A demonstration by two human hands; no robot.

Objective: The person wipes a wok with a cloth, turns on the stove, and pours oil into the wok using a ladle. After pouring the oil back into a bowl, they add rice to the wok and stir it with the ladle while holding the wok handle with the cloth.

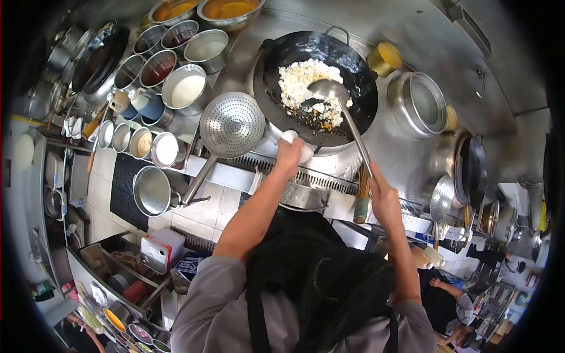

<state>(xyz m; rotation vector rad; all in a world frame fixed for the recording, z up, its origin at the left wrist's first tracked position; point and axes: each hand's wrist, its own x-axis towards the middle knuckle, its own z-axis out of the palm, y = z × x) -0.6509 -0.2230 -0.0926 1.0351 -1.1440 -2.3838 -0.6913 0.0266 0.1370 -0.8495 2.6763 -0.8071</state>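
Note:
A large black wok (pixel 359 65) sits on the stove with white rice (pixel 297 82) and darker bits in it. My left hand (pixel 289 154) is closed on a white cloth (pixel 306 152) at the wok's near rim. In my right hand (pixel 384 191) is the long handle of a metal ladle (pixel 329 89), whose bowl rests among the rice. A perforated strainer (pixel 232 125) lies left of the wok, its handle pointing toward the floor. The palm side of each hand is hidden.
Metal bowls of sauces and powders (pixel 187 88) stand at the left. Right of the wok are a yellow container (pixel 385 59) and a steel pot (pixel 419 105). A bamboo brush (pixel 362 200) hangs at the stove's front edge. Another person (pixel 441 303) is at the lower right.

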